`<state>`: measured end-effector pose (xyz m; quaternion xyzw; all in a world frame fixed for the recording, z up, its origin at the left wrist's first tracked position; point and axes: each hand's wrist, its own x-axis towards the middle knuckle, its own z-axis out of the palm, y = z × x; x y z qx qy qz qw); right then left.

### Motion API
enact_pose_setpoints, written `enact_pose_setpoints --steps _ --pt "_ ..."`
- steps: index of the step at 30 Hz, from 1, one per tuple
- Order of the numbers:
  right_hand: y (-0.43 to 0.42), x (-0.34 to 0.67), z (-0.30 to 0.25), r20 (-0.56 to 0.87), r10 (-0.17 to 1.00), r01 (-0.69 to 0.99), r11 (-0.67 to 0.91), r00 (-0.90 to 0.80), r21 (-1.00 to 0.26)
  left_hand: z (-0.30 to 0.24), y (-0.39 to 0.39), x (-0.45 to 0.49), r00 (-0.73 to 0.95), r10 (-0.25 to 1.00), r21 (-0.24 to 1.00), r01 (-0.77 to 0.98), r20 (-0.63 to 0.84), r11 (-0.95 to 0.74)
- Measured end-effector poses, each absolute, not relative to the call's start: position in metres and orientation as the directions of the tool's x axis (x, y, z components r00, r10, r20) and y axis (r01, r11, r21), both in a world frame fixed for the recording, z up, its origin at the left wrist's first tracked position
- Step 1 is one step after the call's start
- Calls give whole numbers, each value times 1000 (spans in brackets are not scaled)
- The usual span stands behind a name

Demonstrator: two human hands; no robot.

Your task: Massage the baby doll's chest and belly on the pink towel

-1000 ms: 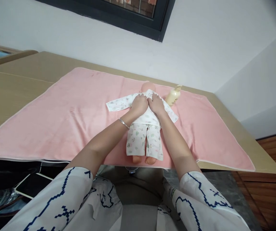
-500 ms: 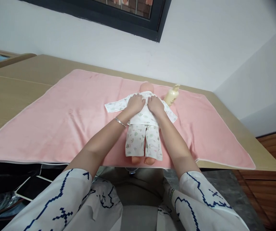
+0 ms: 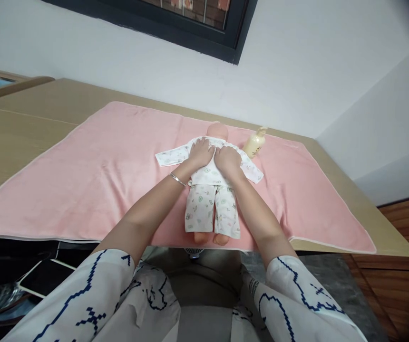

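A baby doll (image 3: 217, 130) lies stretched out with its feet toward me, dressed in a white printed shirt (image 3: 208, 176) and matching trousers (image 3: 200, 209). Its sleeves spread out to both sides. My left hand (image 3: 200, 153) rests on the upper left of the shirt, fingers stretched out and flat. On the right half of the shirt, my right hand (image 3: 228, 161) presses down with its fingers curled in against the cloth; the fingertips are hidden. Both thumbs are close together over the middle. A silvery bracelet (image 3: 178, 179) circles my left wrist.
Under the doll, a pink blanket (image 3: 72, 180) covers much of the wooden table (image 3: 15, 137). A pale yellow pump bottle (image 3: 254, 143) stands beside the doll's right-hand sleeve. Behind are a white wall (image 3: 279, 71) and a dark window frame (image 3: 235, 47).
My right hand has slid slightly down and inward on the shirt, and its fingers look more curled. The left hand stays nearly in place. The doll lies as before.
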<state>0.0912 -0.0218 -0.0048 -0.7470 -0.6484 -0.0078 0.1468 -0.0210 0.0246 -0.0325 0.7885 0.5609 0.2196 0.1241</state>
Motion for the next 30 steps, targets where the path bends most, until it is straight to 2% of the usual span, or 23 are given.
enact_pose_setpoints --steps 7,12,16,22,25,30 --pt "2 118 -21 245 968 959 10 62 -284 -43 25 -14 232 956 468 834 182 -292" --pt "7 120 -29 270 961 955 27 56 -295 -43 25 -14 221 955 457 841 199 -290" --pt "9 123 -30 256 966 945 49 37 -322 -38 25 -16 255 947 423 849 197 -317" --pt "11 144 -28 242 964 886 204 -108 -417 -23 12 -13 310 932 350 865 188 -359" --pt "6 140 -22 244 966 906 182 -91 -382 -24 12 -12 308 928 340 867 211 -365" --pt "-12 109 -6 172 984 966 7 39 -260 -35 30 -24 299 932 425 831 204 -359"
